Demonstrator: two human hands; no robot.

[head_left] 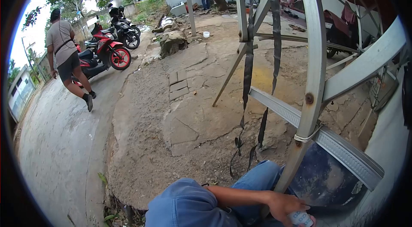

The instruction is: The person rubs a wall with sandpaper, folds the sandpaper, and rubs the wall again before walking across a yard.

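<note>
The left grip is curled around a blue-and-white object, near the metal post; I can't tell how the right grip stands.

Frame is smooth metal, grnd rough conc.

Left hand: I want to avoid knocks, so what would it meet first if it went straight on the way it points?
Beyond the printed item it holds, the left hand would probably meet the lower part of the dark blue surface, though depth is unclear.
</note>
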